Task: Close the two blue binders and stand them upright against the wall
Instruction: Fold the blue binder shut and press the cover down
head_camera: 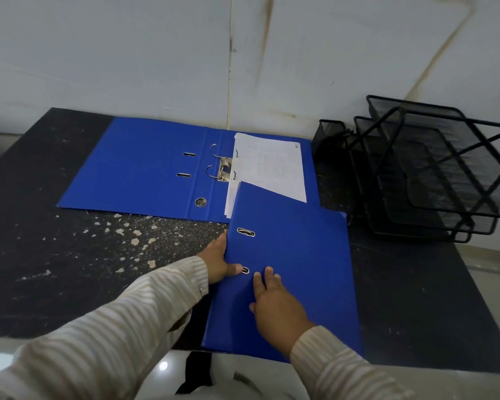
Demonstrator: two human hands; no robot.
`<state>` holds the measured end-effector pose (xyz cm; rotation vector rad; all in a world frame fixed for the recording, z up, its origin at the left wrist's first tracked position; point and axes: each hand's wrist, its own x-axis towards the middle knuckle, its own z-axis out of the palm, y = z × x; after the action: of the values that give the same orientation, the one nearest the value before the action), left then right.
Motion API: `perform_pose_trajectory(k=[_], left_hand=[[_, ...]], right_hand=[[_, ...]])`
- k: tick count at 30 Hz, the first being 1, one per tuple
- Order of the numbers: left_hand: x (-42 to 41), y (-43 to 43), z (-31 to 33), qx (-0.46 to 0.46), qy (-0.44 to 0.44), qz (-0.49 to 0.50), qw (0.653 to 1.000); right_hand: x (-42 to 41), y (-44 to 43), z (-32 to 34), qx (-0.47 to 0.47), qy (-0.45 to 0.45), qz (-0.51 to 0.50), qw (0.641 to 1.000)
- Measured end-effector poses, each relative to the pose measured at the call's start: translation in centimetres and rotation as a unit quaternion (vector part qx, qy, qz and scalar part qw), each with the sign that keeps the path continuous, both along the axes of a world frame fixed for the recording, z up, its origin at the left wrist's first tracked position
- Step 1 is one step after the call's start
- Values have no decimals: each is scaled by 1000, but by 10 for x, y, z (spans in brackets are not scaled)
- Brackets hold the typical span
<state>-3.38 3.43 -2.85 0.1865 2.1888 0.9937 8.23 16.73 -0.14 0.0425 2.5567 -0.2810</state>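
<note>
One blue binder (pixel 139 171) lies open flat near the wall (pixel 156 53), its metal rings (pixel 218 166) showing and white paper sheets (pixel 269 166) on its right half. A second blue binder (pixel 298 264) lies closed on the dark table, its far corner overlapping the open binder's papers. My left hand (pixel 218 262) grips the closed binder's left spine edge, thumb on the cover by the lower slot. My right hand (pixel 274 307) rests flat on that cover, fingers spread.
A black mesh desk organizer with stacked trays (pixel 433 174) stands at the right against the wall. The dark speckled table (pixel 84 255) has a near edge just under my forearms, and the closed binder overhangs it slightly.
</note>
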Motion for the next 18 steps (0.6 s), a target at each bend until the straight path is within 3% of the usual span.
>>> perform_pose_trajectory(k=[5, 11, 18], left_hand=[[-4, 6, 1, -35, 5, 18, 999], [12, 29, 3, -145, 53, 52, 987], [16, 25, 0, -95, 38, 97, 990]], right_hand=[[-1, 0, 0, 3, -5, 2, 1000], [-2, -2, -2, 12, -10, 2, 1000], [1, 2, 2, -4, 2, -7, 1000]])
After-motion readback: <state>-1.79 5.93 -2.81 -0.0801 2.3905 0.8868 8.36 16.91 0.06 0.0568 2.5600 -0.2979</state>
